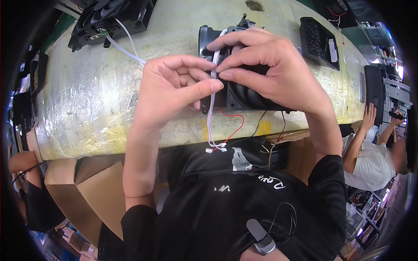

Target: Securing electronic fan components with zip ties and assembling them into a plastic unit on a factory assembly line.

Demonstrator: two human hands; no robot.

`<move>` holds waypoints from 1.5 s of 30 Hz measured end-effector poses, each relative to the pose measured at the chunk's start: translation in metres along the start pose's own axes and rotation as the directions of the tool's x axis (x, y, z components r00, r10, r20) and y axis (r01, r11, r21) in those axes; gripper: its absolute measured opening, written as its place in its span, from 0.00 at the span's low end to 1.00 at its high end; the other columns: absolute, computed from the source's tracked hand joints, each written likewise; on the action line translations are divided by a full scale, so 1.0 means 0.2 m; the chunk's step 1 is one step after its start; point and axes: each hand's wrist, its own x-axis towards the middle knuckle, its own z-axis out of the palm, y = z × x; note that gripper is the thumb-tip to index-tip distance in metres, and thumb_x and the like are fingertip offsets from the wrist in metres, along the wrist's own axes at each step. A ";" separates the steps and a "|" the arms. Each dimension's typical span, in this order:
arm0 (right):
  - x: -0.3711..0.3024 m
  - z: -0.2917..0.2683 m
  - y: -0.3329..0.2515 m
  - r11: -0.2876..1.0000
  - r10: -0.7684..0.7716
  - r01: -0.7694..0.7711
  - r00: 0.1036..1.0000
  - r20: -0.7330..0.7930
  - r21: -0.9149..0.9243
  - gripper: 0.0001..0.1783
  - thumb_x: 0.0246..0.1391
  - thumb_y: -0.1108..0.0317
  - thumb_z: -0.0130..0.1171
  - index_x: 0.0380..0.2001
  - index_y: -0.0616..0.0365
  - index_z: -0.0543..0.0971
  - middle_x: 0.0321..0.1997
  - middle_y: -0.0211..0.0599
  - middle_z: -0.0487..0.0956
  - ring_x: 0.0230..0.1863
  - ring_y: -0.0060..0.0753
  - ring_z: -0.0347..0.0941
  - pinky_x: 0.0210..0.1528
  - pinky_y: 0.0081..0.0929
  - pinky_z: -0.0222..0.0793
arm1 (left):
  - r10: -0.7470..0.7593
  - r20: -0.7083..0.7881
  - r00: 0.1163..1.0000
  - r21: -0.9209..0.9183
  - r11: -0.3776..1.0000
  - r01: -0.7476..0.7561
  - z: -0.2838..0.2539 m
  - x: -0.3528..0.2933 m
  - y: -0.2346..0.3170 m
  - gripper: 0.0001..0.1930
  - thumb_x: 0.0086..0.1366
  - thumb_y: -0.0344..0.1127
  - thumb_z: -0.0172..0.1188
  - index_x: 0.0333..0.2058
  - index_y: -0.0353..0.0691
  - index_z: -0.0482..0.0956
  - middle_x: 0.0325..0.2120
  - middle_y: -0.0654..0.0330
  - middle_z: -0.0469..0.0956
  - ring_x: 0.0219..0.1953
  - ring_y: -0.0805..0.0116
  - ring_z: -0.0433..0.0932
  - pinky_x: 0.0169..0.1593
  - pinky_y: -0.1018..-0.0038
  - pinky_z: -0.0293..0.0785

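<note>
A flat white cable (211, 114) runs down across a black fan unit (244, 93) on the table in front of me. At the unit's left side my left hand (176, 85) is closed on the cable, the thumb lying over it. My right hand (270, 65) reaches over the unit and pinches the same cable between thumb and fingertips. Small white connectors (216, 148) hang at the cable's lower end, past the table's near edge. From the unit come a red wire (241, 124) and dark wires. My hands hide much of the unit's middle.
Plastic film covers the table (96, 100). Another black fan unit (111, 21) with white cables sits at the far left. A black tray of small dark parts (314, 41) stands at the right. Cardboard boxes (82, 182) are below the near edge. Other people work at both sides.
</note>
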 end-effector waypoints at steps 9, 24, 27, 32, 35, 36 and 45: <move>-0.03 0.00 -0.01 0.981 -0.014 0.000 0.997 0.074 0.195 0.05 0.47 0.71 0.65 0.25 0.60 0.78 0.36 0.34 0.78 0.43 0.36 0.72 0.54 0.33 0.61 | 0.375 0.107 0.921 0.349 0.853 -0.388 0.01 -0.03 -0.05 0.08 0.53 0.22 0.70 0.33 0.35 0.86 0.27 0.63 0.78 0.25 0.81 0.72 0.26 0.84 0.66; -0.36 -0.08 -0.04 0.908 0.122 0.029 0.937 -0.329 0.419 0.13 0.48 0.72 0.69 0.37 0.62 0.80 0.40 0.37 0.79 0.46 0.33 0.73 0.50 0.30 0.67 | 0.480 0.097 0.872 0.597 0.673 -0.437 0.02 0.00 -0.06 0.13 0.48 0.16 0.66 0.34 0.34 0.86 0.29 0.59 0.73 0.32 0.72 0.71 0.35 0.80 0.67; -0.71 -0.11 0.12 0.928 0.364 -0.327 0.699 -0.615 0.178 0.07 0.55 0.78 0.61 0.37 0.66 0.78 0.38 0.35 0.79 0.41 0.25 0.73 0.47 0.21 0.67 | 0.526 0.083 0.847 0.644 0.620 -0.448 0.03 -0.03 -0.06 0.13 0.49 0.17 0.68 0.35 0.34 0.86 0.29 0.59 0.73 0.32 0.73 0.71 0.34 0.80 0.67; -0.74 -0.01 -0.25 0.773 0.628 -0.535 0.721 -0.294 0.340 0.05 0.51 0.74 0.63 0.31 0.66 0.81 0.18 0.28 0.76 0.19 0.17 0.69 0.23 0.19 0.63 | 0.626 0.112 0.771 0.675 0.522 -0.522 0.05 0.02 -0.10 0.11 0.50 0.18 0.69 0.34 0.35 0.86 0.32 0.57 0.76 0.32 0.71 0.75 0.33 0.80 0.69; -0.63 0.22 -0.35 0.875 0.444 -0.415 0.893 -0.072 0.250 0.17 0.47 0.66 0.71 0.40 0.64 0.83 0.12 0.31 0.74 0.11 0.25 0.69 0.18 0.22 0.62 | 0.695 0.139 0.706 0.715 0.423 -0.557 0.03 0.02 -0.12 0.08 0.53 0.20 0.68 0.33 0.34 0.85 0.41 0.50 0.79 0.35 0.70 0.77 0.33 0.79 0.73; -0.57 0.28 -0.36 0.860 0.496 -0.471 0.861 -0.109 0.196 0.18 0.48 0.66 0.70 0.41 0.64 0.82 0.11 0.33 0.73 0.10 0.28 0.68 0.17 0.23 0.62 | 0.724 0.113 0.681 0.692 0.434 -0.577 0.06 0.03 -0.12 0.07 0.54 0.21 0.68 0.33 0.34 0.85 0.42 0.48 0.78 0.36 0.70 0.77 0.33 0.80 0.73; -0.47 0.43 -0.36 0.497 0.679 -0.604 0.718 0.154 0.623 0.17 0.54 0.61 0.67 0.43 0.61 0.82 0.08 0.20 0.66 0.13 0.05 0.54 0.18 0.15 0.48 | 0.713 0.062 0.698 0.648 0.503 -0.572 0.05 0.03 -0.18 0.05 0.61 0.26 0.64 0.33 0.32 0.79 0.51 0.43 0.77 0.26 0.78 0.74 0.31 0.82 0.72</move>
